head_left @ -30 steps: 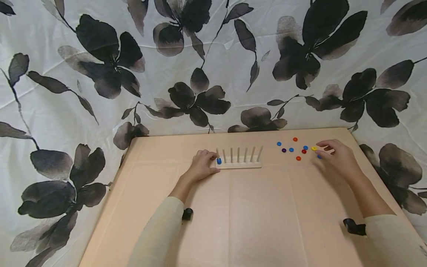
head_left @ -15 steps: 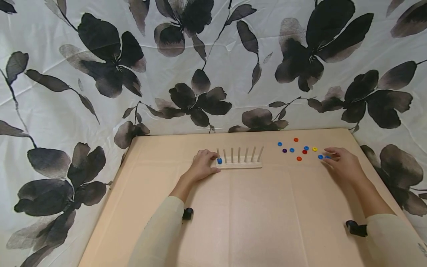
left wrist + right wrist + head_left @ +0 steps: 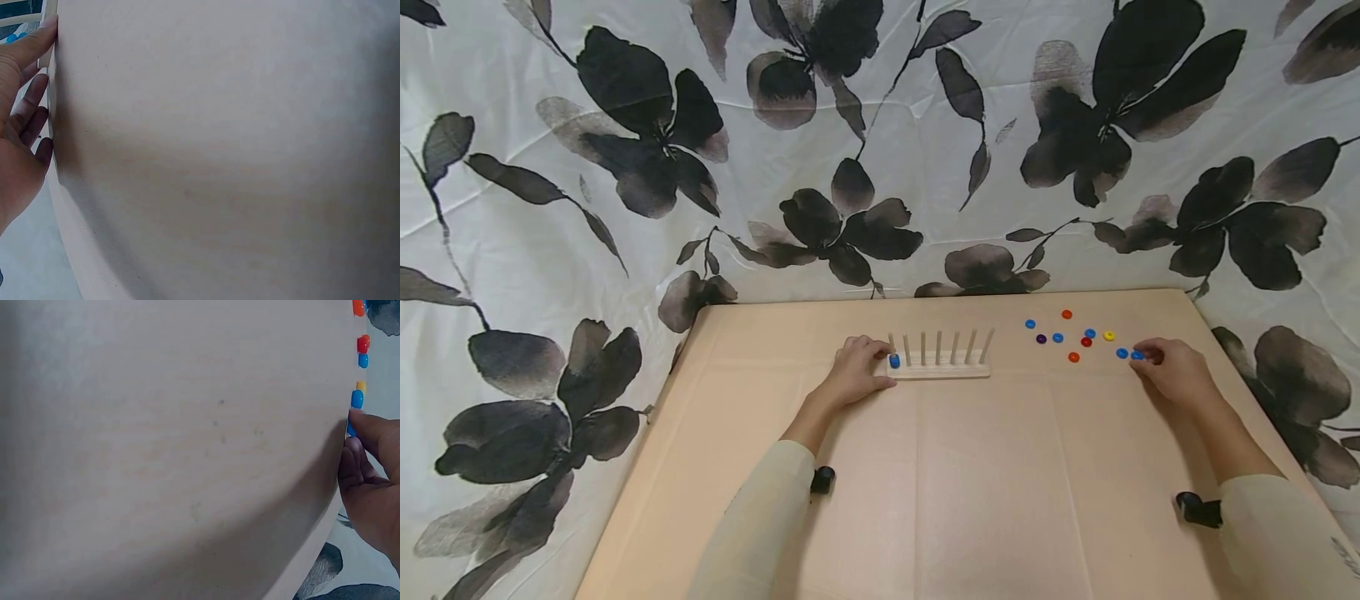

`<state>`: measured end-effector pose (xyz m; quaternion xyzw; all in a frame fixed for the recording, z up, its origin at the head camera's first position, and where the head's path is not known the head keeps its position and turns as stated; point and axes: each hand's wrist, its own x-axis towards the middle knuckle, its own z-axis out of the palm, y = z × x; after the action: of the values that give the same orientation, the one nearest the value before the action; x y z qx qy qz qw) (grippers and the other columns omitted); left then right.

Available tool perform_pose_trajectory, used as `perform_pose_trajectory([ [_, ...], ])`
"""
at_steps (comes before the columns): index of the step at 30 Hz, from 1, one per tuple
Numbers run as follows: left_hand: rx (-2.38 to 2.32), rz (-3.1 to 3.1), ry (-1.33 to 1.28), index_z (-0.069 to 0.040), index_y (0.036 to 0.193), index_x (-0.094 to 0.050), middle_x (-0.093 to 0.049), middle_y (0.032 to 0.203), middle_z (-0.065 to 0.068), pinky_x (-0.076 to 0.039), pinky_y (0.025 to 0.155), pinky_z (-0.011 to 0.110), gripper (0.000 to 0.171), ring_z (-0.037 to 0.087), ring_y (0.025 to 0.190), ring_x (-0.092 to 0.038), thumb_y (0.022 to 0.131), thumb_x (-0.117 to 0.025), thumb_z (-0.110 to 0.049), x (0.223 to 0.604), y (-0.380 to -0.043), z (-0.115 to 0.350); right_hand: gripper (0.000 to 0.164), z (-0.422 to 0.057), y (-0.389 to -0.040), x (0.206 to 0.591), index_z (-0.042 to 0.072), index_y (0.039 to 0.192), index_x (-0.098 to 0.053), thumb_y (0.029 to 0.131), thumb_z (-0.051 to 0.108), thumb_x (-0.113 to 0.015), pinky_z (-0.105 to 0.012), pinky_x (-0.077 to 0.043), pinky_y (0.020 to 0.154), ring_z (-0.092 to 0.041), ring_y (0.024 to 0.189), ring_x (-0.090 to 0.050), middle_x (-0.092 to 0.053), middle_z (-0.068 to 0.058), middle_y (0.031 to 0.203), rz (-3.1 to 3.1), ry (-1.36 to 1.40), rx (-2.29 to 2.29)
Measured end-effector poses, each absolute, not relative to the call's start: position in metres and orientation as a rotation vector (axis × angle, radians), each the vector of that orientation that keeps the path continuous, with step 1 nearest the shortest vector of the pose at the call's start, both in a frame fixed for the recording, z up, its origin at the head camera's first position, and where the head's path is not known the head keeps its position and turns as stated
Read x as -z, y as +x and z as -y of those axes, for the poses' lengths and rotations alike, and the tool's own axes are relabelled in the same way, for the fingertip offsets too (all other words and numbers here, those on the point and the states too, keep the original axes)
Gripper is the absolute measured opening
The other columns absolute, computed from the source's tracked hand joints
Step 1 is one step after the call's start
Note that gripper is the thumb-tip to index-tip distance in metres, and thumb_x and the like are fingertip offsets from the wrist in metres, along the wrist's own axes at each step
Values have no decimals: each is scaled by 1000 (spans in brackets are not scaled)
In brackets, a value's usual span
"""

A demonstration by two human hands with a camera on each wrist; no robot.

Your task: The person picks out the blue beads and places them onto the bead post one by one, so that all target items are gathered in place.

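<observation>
At the left end of a wooden peg rack (image 3: pixel 943 372), my left hand (image 3: pixel 857 368) grips the base between thumb and fingers. Blue beads (image 3: pixel 894 361) sit on the rack's leftmost peg; the other upright pegs are bare. In the left wrist view, the fingers of that hand (image 3: pixel 22 94) are at the rack's end. On the right, my right hand (image 3: pixel 1176 371) has thumb and index finger pinching a blue bead (image 3: pixel 1138 355) at the board's surface. The right wrist view shows this blue bead (image 3: pixel 351 429) between the fingertips, partly hidden by the thumb.
Just left of the right hand lies another blue bead (image 3: pixel 1122 353). Further left are scattered a yellow bead (image 3: pixel 1108 336), a purple bead (image 3: pixel 1041 339) and several red, orange and blue ones. A floral cloth (image 3: pixel 850 125) hangs behind the tan tabletop (image 3: pixel 985 483).
My right hand has moved right, away from the yellow bead, and its thumb and index finger have closed on the rightmost blue bead. The left hand stays at the rack.
</observation>
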<state>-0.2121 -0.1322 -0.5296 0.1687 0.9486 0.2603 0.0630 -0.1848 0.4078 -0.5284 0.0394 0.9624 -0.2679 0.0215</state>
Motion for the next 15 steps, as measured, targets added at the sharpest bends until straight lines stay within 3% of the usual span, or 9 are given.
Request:
perform_pose_trajectory([
  [15,-770,-2874,519,-15,132,-66,-60,116,3,-36,107,50,57,29,128,-46,84,-87,-37,530,-213,131,26,-408,-182,531,-8,115,-61,100,13,-65,-45,-49,76,-40,94,-59,-64,-27,102,-3027,122,826],
])
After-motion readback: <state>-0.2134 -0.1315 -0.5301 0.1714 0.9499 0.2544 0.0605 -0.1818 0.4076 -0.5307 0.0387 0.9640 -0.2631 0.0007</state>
